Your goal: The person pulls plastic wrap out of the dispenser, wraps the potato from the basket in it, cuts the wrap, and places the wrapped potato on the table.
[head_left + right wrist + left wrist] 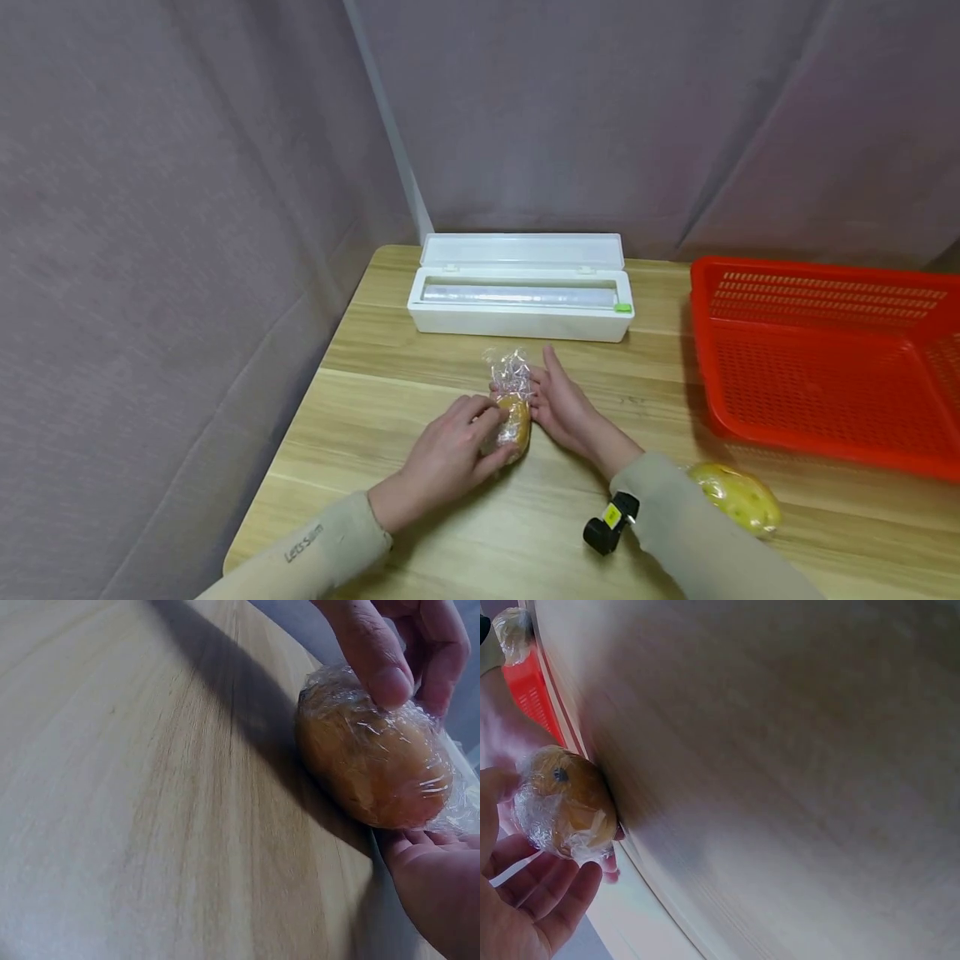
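Observation:
A yellow-brown oval fruit or vegetable wrapped in cling film [514,417] sits at the middle of the table, with a loose tail of crinkled film [510,367] toward the back. My left hand [457,442] holds it from the left, thumb on the near end and fingers over the top. In the right wrist view, a fingertip and thumb of that hand bear on the wrapped piece [375,757]. My right hand [562,404] lies along the right side, thumb raised and apart, its fingers reaching under the film tail, where they are partly hidden.
Behind the hands stands a white cling film dispenser [517,321], lid raised, with a film roll inside and a green slider at its right. A red plastic basket [708,367] is at the right. Another film-wrapped, yellow-green piece [738,497] lies beside my right sleeve. Grey curtain [225,208] borders the table.

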Demonstrator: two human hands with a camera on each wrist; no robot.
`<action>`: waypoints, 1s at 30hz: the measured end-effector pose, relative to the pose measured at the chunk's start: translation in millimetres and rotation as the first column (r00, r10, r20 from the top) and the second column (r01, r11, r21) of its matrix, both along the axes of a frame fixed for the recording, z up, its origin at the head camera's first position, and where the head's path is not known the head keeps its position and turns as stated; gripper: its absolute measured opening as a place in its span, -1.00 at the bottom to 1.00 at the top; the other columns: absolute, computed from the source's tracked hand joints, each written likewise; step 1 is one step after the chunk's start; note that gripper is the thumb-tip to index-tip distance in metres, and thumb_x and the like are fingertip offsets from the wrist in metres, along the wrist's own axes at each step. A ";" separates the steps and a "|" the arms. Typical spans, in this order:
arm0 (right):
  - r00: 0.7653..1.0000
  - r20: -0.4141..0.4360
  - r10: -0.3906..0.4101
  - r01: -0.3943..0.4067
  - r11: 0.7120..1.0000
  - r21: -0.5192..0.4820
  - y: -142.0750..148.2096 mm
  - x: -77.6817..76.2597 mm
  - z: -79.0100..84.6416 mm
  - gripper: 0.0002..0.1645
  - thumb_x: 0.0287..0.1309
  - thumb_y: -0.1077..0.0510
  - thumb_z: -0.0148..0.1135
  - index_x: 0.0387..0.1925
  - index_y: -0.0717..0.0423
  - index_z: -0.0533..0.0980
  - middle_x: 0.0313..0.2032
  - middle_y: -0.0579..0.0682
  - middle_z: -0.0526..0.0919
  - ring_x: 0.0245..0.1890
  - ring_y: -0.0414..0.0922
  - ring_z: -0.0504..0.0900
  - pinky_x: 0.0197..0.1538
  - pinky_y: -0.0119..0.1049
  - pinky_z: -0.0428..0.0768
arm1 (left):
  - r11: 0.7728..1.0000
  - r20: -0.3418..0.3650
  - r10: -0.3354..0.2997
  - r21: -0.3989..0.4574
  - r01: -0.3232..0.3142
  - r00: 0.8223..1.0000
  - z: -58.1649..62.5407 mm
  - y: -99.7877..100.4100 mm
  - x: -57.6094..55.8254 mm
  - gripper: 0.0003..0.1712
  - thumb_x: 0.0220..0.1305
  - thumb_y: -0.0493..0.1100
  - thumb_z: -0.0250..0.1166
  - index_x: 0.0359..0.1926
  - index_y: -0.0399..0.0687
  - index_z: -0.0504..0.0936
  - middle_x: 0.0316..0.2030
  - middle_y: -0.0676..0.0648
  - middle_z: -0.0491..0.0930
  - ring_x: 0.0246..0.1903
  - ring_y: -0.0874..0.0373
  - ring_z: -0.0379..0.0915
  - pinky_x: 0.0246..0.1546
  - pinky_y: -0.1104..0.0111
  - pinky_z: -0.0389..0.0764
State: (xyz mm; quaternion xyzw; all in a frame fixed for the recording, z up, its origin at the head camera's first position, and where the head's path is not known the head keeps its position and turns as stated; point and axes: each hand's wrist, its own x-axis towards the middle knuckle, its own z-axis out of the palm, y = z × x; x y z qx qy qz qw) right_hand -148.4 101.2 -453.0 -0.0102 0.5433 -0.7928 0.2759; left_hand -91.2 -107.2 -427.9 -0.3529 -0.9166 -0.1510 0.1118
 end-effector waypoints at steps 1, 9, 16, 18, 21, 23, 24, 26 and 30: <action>1.000 -0.009 0.000 0.000 1.000 -0.002 -0.1 -0.1 0.0 0.23 0.53 -0.56 -0.65 0.66 0.40 -0.30 0.63 0.48 -0.14 0.66 0.36 -0.10 0.66 0.14 -0.05 | 1.000 -0.001 0.001 -0.002 -0.001 1.000 -0.2 0.5 -0.3 -0.50 0.40 0.15 0.46 0.11 -0.11 0.71 0.03 -0.05 0.66 0.00 0.10 0.60 -0.06 0.30 0.75; 0.996 -0.085 -0.012 0.015 0.999 0.033 -0.5 0.7 0.5 0.24 0.52 -0.54 -0.75 0.64 0.43 -0.03 0.53 0.46 0.24 0.59 0.29 0.20 0.63 0.07 0.15 | 1.000 -0.019 0.002 -0.001 -0.003 1.000 -0.8 1.5 -1.3 -0.51 0.37 0.14 0.48 0.10 -0.11 0.73 -0.02 -0.05 0.66 -0.06 0.12 0.59 -0.14 0.33 0.74; 0.970 -0.245 0.009 0.039 0.981 0.191 -2.0 11.2 2.7 0.15 0.60 -0.47 -0.71 0.47 0.34 0.40 0.44 0.22 0.51 0.51 0.11 0.41 0.57 -0.07 0.32 | 1.000 -0.039 -0.004 -0.002 0.004 0.999 -1.5 1.9 -2.9 -0.53 0.35 0.12 0.50 0.06 -0.12 0.73 -0.05 -0.06 0.67 -0.08 0.11 0.60 -0.14 0.30 0.74; 0.952 -0.305 0.035 0.048 0.965 0.260 -2.1 14.8 2.3 0.10 0.64 -0.42 -0.70 0.42 0.28 0.49 0.42 0.15 0.55 0.52 0.08 0.40 0.60 -0.01 0.25 | 1.000 -0.040 -0.007 -0.004 0.007 0.999 -1.8 2.0 -3.4 -0.53 0.36 0.11 0.50 0.08 -0.13 0.73 -0.05 -0.06 0.68 -0.07 0.10 0.61 -0.12 0.29 0.74; 0.909 -0.408 0.081 0.083 0.926 0.367 -2.0 20.0 1.8 -0.03 0.71 -0.28 -0.67 0.34 0.18 0.58 0.38 0.09 0.61 0.51 0.10 0.41 0.62 0.13 0.16 | 1.000 -0.043 -0.012 -0.002 0.012 0.999 -2.2 1.9 -4.1 -0.50 0.38 0.10 0.49 0.14 -0.14 0.72 -0.02 -0.08 0.69 -0.04 0.08 0.62 -0.06 0.28 0.74; 0.872 -0.474 0.118 0.102 0.905 0.413 -2.1 22.8 1.6 -0.11 0.75 -0.20 -0.62 0.33 0.16 0.60 0.36 0.09 0.62 0.49 0.14 0.42 0.60 0.22 0.15 | 1.000 -0.044 -0.014 0.006 0.015 0.999 -2.4 1.2 -4.3 -0.47 0.38 0.09 0.49 0.18 -0.15 0.72 0.00 -0.09 0.70 0.00 0.07 0.63 0.00 0.27 0.74; 0.855 -0.501 0.133 0.115 0.894 0.433 -2.1 24.1 1.6 -0.16 0.76 -0.16 -0.58 0.33 0.14 0.60 0.36 0.09 0.63 0.48 0.14 0.44 0.59 0.23 0.16 | 1.000 -0.047 -0.015 0.011 0.016 0.999 -2.5 0.7 -4.3 -0.46 0.38 0.09 0.49 0.20 -0.15 0.71 0.01 -0.09 0.70 0.01 0.06 0.64 0.03 0.27 0.73; 0.814 -0.554 0.172 0.136 0.872 0.471 -1.7 26.8 1.5 -0.24 0.77 -0.11 -0.51 0.34 0.13 0.60 0.34 0.10 0.63 0.46 0.14 0.47 0.56 0.24 0.23 | 0.999 -0.055 -0.017 0.028 0.019 0.998 -2.6 -0.6 -4.0 -0.44 0.37 0.09 0.51 0.22 -0.15 0.70 0.04 -0.10 0.71 0.03 0.05 0.65 0.07 0.25 0.73; 0.747 -0.606 0.272 0.159 0.813 0.560 1.6 32.5 0.2 -0.35 0.77 -0.09 -0.39 0.42 0.08 0.52 0.38 0.06 0.57 0.46 0.10 0.46 0.53 0.21 0.33 | 0.996 -0.060 -0.011 0.090 0.016 0.998 -3.1 -3.0 -3.8 -0.46 0.30 0.07 0.56 0.14 -0.13 0.66 -0.02 -0.10 0.66 -0.14 0.09 0.65 -0.11 0.25 0.76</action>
